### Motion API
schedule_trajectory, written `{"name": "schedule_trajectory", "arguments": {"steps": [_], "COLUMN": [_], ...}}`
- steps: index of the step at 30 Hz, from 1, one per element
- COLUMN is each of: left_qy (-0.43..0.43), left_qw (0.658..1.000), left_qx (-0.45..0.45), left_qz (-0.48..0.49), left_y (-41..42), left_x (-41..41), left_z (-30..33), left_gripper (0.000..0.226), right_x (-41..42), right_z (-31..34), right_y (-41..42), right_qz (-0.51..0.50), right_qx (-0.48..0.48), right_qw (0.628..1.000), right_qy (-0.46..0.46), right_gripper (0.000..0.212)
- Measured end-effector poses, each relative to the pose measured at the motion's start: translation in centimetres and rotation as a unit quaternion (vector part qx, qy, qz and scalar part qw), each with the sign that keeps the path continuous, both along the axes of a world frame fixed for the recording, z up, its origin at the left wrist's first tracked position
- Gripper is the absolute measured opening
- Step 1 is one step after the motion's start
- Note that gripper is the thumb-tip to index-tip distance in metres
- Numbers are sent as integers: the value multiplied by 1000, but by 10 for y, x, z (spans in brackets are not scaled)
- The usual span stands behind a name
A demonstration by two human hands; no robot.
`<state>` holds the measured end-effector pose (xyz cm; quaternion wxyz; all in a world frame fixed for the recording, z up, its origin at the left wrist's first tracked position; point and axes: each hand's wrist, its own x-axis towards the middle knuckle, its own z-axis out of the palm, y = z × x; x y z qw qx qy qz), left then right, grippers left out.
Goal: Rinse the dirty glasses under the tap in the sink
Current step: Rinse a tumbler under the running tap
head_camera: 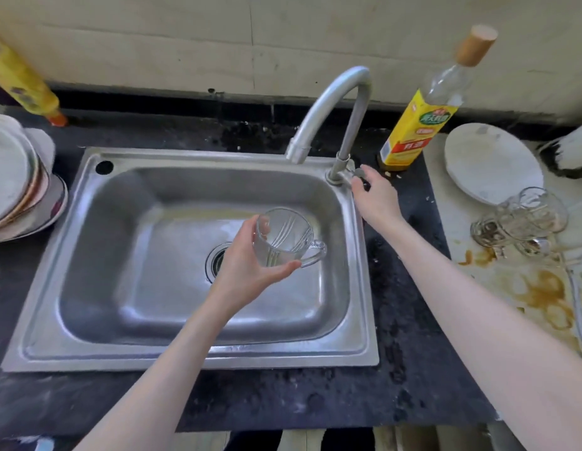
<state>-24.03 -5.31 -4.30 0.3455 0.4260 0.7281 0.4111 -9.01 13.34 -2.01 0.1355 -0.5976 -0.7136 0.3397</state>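
My left hand (247,262) holds a clear glass mug (288,237) with a handle, tilted on its side over the steel sink (87,255), near the drain (218,258). The curved metal tap (332,102) arches above the basin; no water runs from its spout. My right hand (375,196) reaches to the tap's base at the sink's back right corner, with thumb and fingers around the small tap handle (358,174). Several more clear glasses (524,219) lie clustered on the stained counter to the right.
A stack of plates (19,183) stands left of the sink. A yellow-labelled bottle (419,125) stands behind the tap, with a white plate (491,161) beside it. A yellow container (22,83) leans at the back left. Brown stains (543,294) mark the right counter.
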Motion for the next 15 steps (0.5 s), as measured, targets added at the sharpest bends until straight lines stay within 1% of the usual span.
{"name": "schedule_trajectory", "arguments": {"steps": [2,3,5,8,10,11,15], "left_qy": [1,5,12,6,3,2,-3], "left_qw": [1000,1000,1000,1000,1000,1000,999], "left_qx": [-2,-2,-4,-20,-29,-29,-36], "left_qz": [1,1,1,-3,-4,-3,0], "left_y": [2,3,3,1,1,2,7], "left_x": [-4,-5,-8,-12,-14,-15,-19], "left_z": [-4,-6,-10,-15,-17,-17,-19], "left_gripper": [71,69,68,71,72,72,72], "right_x": [1,0,-2,-3,-1,0,-2], "right_z": [-9,-15,-29,-42,-51,-55,-66], "right_y": [-8,-14,-25,-33,-36,-38,-41], "right_qz": [-8,5,40,98,153,167,165], "right_qx": [25,45,110,192,201,202,213], "right_qw": [999,999,992,962,935,925,911], "right_qy": [18,3,-56,-165,-249,-275,-310], "right_gripper": [42,41,41,42,47,49,55]}}
